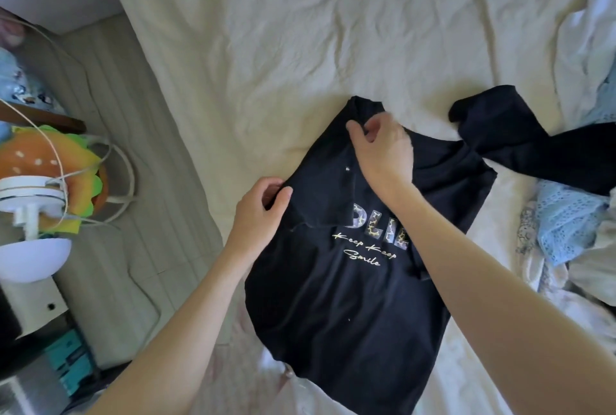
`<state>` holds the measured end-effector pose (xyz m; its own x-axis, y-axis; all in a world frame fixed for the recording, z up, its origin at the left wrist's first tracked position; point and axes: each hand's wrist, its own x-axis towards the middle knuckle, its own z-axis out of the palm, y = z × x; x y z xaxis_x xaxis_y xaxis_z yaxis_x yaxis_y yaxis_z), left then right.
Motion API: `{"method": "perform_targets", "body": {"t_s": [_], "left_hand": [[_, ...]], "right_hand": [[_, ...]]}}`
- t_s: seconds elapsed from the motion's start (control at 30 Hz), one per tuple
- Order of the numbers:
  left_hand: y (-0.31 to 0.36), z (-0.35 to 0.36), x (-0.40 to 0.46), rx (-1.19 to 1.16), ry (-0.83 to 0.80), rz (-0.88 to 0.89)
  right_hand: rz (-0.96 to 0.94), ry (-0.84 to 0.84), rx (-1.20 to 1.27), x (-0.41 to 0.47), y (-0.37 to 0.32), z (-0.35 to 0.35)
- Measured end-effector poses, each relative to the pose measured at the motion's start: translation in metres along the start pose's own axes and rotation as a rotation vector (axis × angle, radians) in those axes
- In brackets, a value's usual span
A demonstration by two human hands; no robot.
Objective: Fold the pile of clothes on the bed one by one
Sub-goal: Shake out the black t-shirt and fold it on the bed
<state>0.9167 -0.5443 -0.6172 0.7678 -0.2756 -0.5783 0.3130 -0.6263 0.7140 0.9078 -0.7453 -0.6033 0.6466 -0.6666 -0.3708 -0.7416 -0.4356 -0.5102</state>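
Observation:
A black T-shirt (336, 298) with gold lettering lies face up on the cream bed sheet (266, 31). Its left side is folded in over the chest, covering part of the print. My left hand (260, 211) pinches the folded left edge of the shirt. My right hand (383, 147) pinches the fabric near the collar at the top. The shirt's other sleeve (513, 134) stretches out to the right. A pile of clothes (573, 214), pale blue lace and white pieces, lies at the right edge of the bed.
The bed's left edge runs beside a striped mattress side (133, 181). Left of it stand a burger-shaped cushion (50, 161), a white lamp (30, 214) with loose cables, and a teal box (70, 361). Wrinkled bare sheet spreads beyond the shirt.

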Motion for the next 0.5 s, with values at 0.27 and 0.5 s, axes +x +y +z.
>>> {"method": "perform_targets", "body": {"t_s": [0.27, 0.5], "left_hand": [[0.0, -0.013, 0.007, -0.059, -0.185, -0.08], [-0.017, -0.014, 0.005, 0.187, -0.12, -0.015]], "right_hand": [[0.417, -0.272, 0.45, 0.033, -0.017, 0.011], [0.172, -0.125, 0.382, 0.035, -0.029, 0.013]]}}
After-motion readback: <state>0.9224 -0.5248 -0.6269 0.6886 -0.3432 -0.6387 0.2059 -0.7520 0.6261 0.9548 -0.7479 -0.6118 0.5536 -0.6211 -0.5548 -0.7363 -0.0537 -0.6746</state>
